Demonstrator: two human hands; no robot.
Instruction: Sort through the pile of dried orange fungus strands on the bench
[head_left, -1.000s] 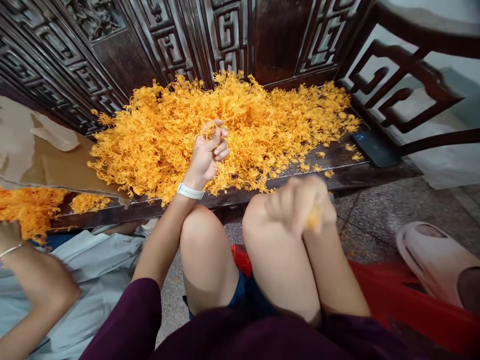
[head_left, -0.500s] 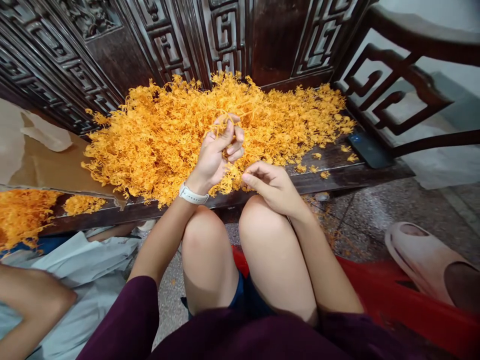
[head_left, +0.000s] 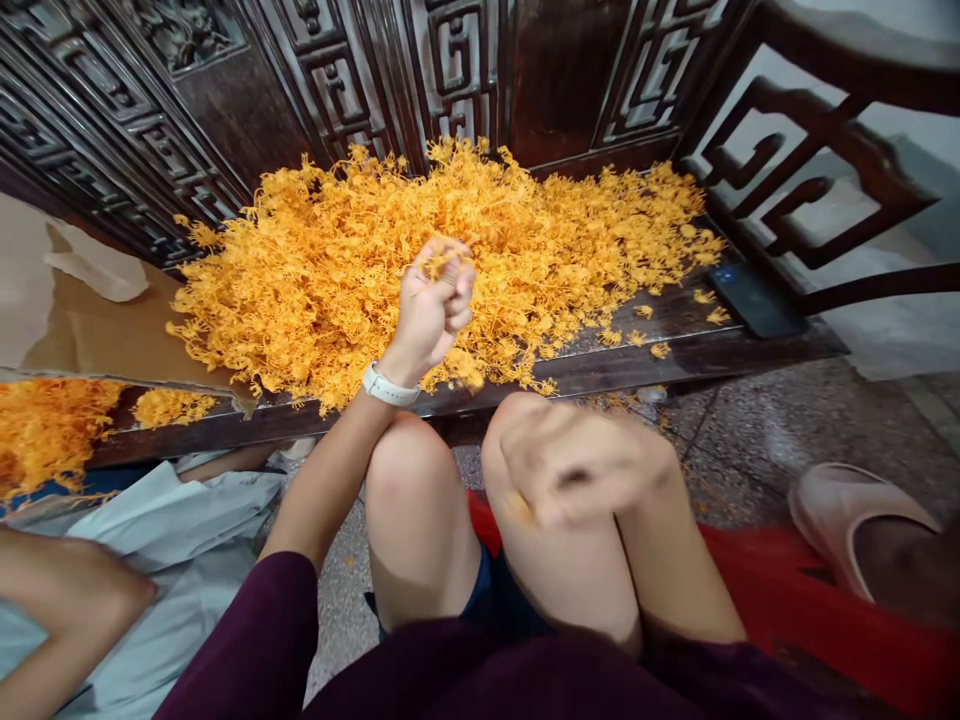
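A large heap of orange, spidery, plastic-looking pieces [head_left: 337,270] lies on a dark wooden bench seat [head_left: 660,370]. Just above the heap's front, my left hand [head_left: 435,300] is closed, with one orange spidery piece [head_left: 441,260] showing between thumb and fingers. A white watch band circles that wrist. My right hand [head_left: 585,460] is over my right knee, well away from the heap and smeared by motion. At its fingertips is a blurred orange bit [head_left: 519,508]; whether the fingers grip it I cannot tell.
Carved dark wood [head_left: 450,60] backs the bench. A phone [head_left: 757,300] lies at its right end, near several loose pieces. A cardboard sheet [head_left: 135,320] stands left, beside more orange pieces and another person's arm [head_left: 67,600]. A pink clog [head_left: 832,520] is at right.
My right hand has moved from the front of the heap, beside my left hand, down and right over my knee. My left fingers have closed further around the orange piece.
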